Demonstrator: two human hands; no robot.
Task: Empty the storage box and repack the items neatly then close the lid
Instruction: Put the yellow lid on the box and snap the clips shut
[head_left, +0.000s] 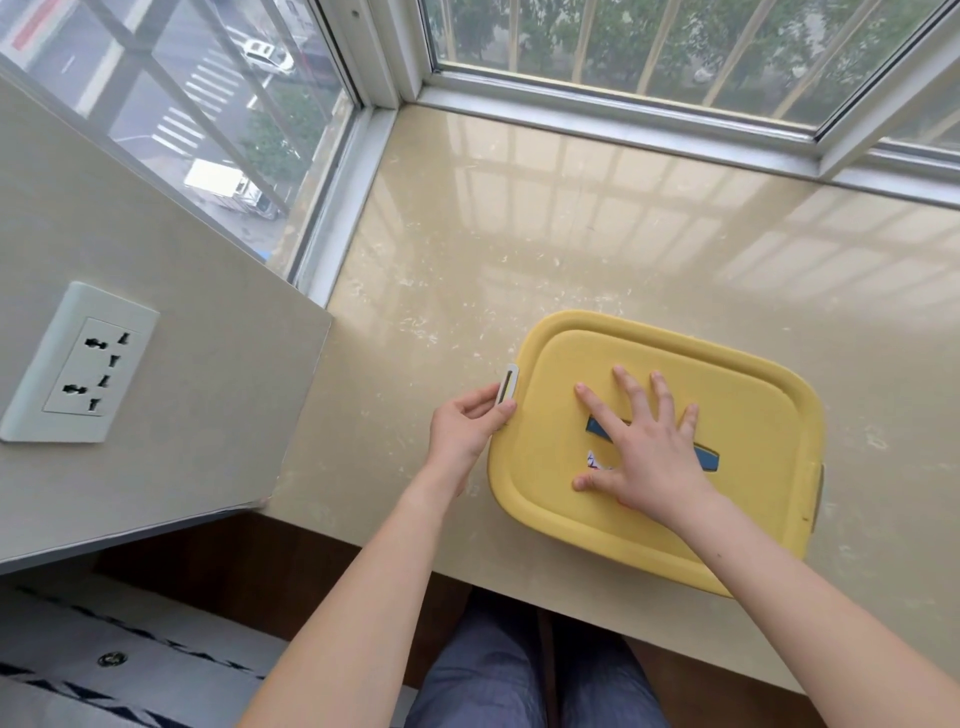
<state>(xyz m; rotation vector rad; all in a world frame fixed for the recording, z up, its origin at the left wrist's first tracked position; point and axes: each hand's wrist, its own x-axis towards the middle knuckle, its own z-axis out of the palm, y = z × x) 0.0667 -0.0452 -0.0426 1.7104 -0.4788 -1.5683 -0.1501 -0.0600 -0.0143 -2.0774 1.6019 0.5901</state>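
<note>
Crosswise: lidded storage box (561, 483), left hand (470, 428) pinching latch (508, 383), right hand (644, 447) flat, spread.

Left hand (467, 426): fingers curled, thumb and fingertips pinching.
Right hand (644, 447): palm down, fingers spread flat.
Forearms: both bare, extended forward.

We see our two forearms bare, no sleeves reaching them, no watch or bracelet at either wrist. Our left hand (467, 426) and right hand (647, 447) carry no rings or gloves. Below the hands our legs wear blue-grey trousers (519, 670) of finely textured cloth.
</note>
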